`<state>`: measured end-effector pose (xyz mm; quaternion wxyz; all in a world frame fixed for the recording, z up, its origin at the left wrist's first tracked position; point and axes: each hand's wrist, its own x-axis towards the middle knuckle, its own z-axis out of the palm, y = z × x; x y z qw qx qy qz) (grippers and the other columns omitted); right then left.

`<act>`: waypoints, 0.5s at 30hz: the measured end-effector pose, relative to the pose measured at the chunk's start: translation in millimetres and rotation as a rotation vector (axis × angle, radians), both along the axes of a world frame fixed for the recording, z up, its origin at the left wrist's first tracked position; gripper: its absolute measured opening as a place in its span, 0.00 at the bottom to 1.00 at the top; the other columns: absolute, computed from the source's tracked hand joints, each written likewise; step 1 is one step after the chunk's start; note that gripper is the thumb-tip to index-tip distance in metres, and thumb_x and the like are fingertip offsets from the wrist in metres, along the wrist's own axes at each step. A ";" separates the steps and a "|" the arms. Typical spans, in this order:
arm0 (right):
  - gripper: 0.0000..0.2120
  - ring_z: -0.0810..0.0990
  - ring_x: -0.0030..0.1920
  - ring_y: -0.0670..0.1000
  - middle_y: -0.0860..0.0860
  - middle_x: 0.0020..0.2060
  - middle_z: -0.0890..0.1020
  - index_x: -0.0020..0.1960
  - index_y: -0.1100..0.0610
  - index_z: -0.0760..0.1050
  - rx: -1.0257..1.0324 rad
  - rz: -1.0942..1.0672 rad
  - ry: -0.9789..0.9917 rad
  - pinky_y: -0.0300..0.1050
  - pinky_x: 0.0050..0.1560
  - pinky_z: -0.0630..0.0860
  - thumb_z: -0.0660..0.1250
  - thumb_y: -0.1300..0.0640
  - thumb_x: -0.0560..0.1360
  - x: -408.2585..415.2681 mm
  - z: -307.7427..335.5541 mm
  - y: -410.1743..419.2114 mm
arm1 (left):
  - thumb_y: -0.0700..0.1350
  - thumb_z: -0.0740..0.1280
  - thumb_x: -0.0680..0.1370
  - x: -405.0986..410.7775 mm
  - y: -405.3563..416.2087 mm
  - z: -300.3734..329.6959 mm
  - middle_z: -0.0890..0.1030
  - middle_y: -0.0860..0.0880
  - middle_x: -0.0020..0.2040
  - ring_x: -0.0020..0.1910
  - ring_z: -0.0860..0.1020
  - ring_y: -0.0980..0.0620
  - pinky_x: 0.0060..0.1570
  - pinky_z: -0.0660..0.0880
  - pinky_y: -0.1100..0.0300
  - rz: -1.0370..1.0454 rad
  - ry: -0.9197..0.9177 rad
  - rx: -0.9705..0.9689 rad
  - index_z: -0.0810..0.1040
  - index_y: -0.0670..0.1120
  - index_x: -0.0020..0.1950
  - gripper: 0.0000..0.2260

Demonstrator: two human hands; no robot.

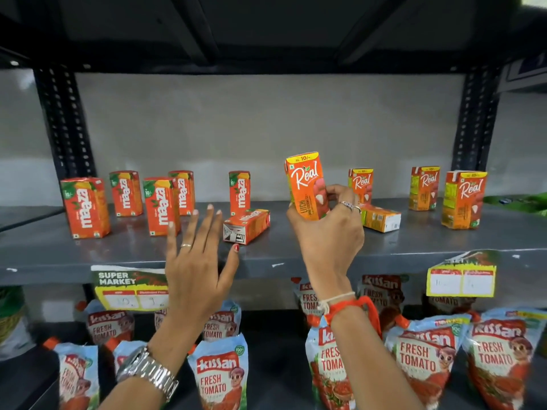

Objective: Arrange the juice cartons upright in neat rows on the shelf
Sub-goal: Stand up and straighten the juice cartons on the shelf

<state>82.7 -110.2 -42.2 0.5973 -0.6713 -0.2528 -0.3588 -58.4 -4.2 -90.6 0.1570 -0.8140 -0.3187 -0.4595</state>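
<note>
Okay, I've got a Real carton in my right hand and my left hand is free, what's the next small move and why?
Probably set the held Real carton upright on the shelf, in line with the standing Real cartons. The right hand holds it upright above the shelf already. The open left hand could then stand up the tipped Maaza carton lying beside it.

This is a shop, a small supermarket or grocery. A grey metal shelf [88, 255] on slotted black uprights [63, 122] carries many identical small juice cartons, Maaza cartons [85, 207] on the left and Real cartons [463, 199] on the right, each printed with a price. A yellow price tag [130, 287] reading "SUPER MARKET" hangs from the shelf's front edge, with a second tag [461, 276] further right. Below, rows of identical Kissan tomato pouches [220, 377] fill the lower shelf.
</note>
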 end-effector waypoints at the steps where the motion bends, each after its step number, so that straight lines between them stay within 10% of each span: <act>1: 0.27 0.80 0.44 0.51 0.50 0.46 0.80 0.52 0.56 0.71 0.034 -0.013 -0.022 0.38 0.38 0.69 0.77 0.46 0.60 -2.3 0.6 -0.9 | 0.60 0.46 0.79 1.0 0.8 -0.5 0.67 0.47 0.72 0.73 0.63 0.48 0.75 0.43 0.52 -0.005 -0.026 0.015 0.66 0.43 0.72 0.30; 11: 0.34 0.82 0.39 0.50 0.51 0.41 0.81 0.54 0.54 0.61 0.175 -0.062 -0.110 0.36 0.35 0.70 0.79 0.48 0.59 -11.5 11.5 -7.5 | 0.58 0.49 0.79 8.3 6.2 -4.8 0.70 0.46 0.70 0.71 0.65 0.47 0.74 0.48 0.51 -0.015 -0.137 0.094 0.68 0.42 0.71 0.28; 15: 0.38 0.78 0.57 0.53 0.53 0.61 0.76 0.69 0.57 0.64 -0.066 -0.064 0.022 0.40 0.47 0.71 0.75 0.45 0.65 0.4 19.2 -4.6 | 0.58 0.50 0.79 9.3 6.6 -5.5 0.71 0.45 0.70 0.71 0.66 0.47 0.72 0.52 0.48 -0.008 -0.144 0.100 0.68 0.42 0.71 0.28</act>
